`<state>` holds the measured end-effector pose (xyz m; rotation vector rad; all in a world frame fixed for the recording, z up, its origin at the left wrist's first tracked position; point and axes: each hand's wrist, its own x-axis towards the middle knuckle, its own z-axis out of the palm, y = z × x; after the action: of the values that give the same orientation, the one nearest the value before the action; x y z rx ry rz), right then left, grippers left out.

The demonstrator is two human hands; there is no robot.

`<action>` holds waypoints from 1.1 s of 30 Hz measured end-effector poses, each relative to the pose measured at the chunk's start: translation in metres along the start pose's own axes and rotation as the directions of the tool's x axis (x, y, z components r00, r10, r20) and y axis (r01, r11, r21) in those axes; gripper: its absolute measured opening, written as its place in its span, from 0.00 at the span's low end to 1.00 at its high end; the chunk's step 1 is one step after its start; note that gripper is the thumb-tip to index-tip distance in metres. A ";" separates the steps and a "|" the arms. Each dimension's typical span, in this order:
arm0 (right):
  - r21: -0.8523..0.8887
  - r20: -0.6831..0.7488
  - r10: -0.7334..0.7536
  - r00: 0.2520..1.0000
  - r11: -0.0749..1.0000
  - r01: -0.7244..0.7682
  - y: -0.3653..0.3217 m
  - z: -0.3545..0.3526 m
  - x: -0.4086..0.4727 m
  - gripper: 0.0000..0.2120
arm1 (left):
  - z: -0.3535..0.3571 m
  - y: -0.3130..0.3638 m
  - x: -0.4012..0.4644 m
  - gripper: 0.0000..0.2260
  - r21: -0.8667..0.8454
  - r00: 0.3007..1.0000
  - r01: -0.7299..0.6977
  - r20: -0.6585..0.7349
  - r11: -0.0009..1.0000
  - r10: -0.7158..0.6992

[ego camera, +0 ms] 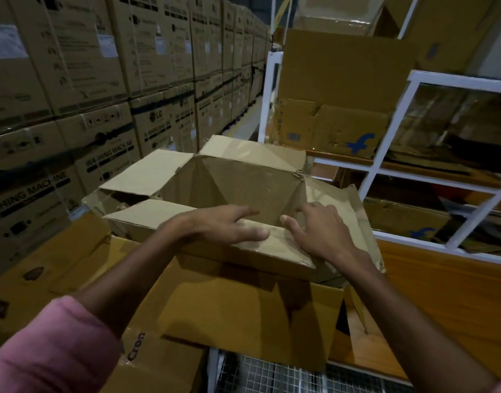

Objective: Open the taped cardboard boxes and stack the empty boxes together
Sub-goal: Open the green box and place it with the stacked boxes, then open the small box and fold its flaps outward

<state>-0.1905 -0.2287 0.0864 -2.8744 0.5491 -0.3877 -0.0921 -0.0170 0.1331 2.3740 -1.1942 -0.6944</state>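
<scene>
— Left hand (229, 225): how is it placed?

— It is laid flat on the near flap (272, 245) of the open cardboard box (243, 182), fingers stretched out straight toward three o'clock, nothing clasped. A pink sleeve (50, 344) is seen on that arm at seven o'clock.

— And the right hand (320, 231)?

— It is rested on the same flap just beside the left, at the box's four o'clock corner. Its fingers are bent over the rim and reach into the opening; whether the edge is truly gripped cannot be told, though the thumb is held straight along the flap.

— Where is the box found?

— It is set at the centre of the view, all four flaps folded outward, its inside shown bare. It is seated in the mouth of a larger brown box (243, 307) beneath it, whose flaps are spread toward six and eight o'clock.

— What is around it?

— At nine to eleven o'clock, tall stacks of washing-machine cartons (73, 109) are lined up. At one to three o'clock, a white metal rack (385, 154) is seen, loaded with flattened cardboard (343, 129) marked with a blue logo. A wire mesh surface (272, 375) is visible at six o'clock, and orange wooden boards (442, 293) at four o'clock.
</scene>
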 end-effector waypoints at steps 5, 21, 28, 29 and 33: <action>0.101 -0.183 -0.043 0.982 0.993 0.063 0.038 -0.005 -0.003 0.27 | 0.051 0.047 0.060 0.32 0.213 0.910 -0.099 -0.375 0.972 0.175; 0.086 -0.379 0.266 0.887 0.964 -0.252 0.344 -0.061 -0.114 0.33 | 0.235 0.301 0.217 0.33 0.523 0.764 -0.278 -0.388 0.806 0.515; 0.063 -0.309 0.425 0.851 0.902 -0.428 0.512 -0.074 -0.189 0.38 | 0.334 0.413 0.291 0.33 0.518 0.820 -0.344 -0.240 0.783 0.520; 0.065 -0.298 0.448 0.843 0.890 -0.451 0.531 -0.074 -0.197 0.39 | 0.347 0.426 0.300 0.33 0.514 0.832 -0.355 -0.208 0.781 0.515; 0.081 -0.262 0.532 0.805 0.844 -0.531 0.595 -0.072 -0.220 0.38 | 0.387 0.466 0.339 0.33 0.498 0.854 -0.408 -0.089 0.765 0.513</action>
<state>-0.6078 -0.6976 -0.0311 -2.5111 1.3571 -0.6851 -0.4371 -0.6030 -0.0089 2.2581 -1.9158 0.0359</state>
